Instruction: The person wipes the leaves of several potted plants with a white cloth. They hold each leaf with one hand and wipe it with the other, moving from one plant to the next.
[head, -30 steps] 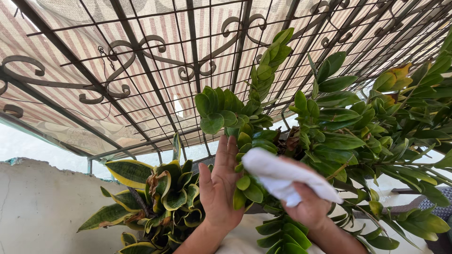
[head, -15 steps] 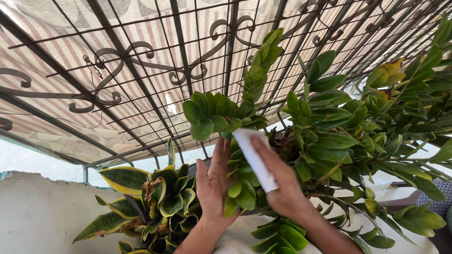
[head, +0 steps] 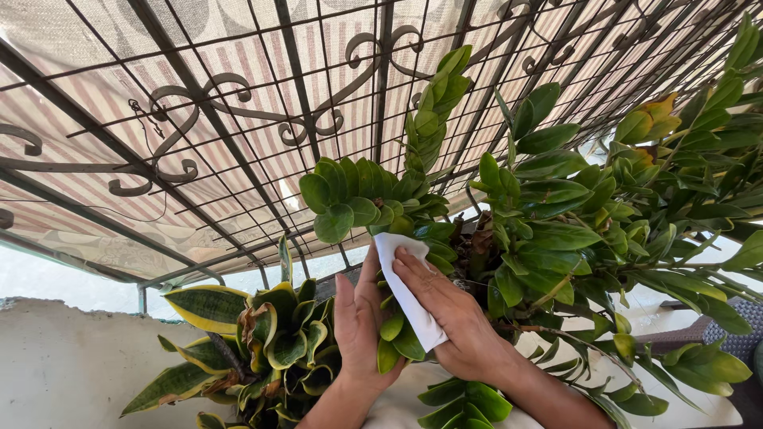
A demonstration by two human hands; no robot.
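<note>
My right hand [head: 459,318] presses a folded white cloth [head: 404,292] flat against a stem of glossy green leaves [head: 395,330] of a bushy plant [head: 556,230]. My left hand [head: 359,322] lies open behind the same stem, palm toward the leaves, backing them from the other side. The leaf stem is sandwiched between the cloth and my left palm. The stem's upper rosette of round leaves [head: 350,195] rises just above both hands.
A plant with yellow-edged, sword-shaped leaves [head: 238,334] stands at the lower left beside a pale wall [head: 63,365]. A dark wrought-iron grille with scrollwork [head: 238,111] spans the background, with striped fabric behind it. A grey woven chair corner [head: 739,345] shows at right.
My right hand with the cloth slid up and leftward along the stem, from below the leaves onto them. The left hand stayed behind the stem.
</note>
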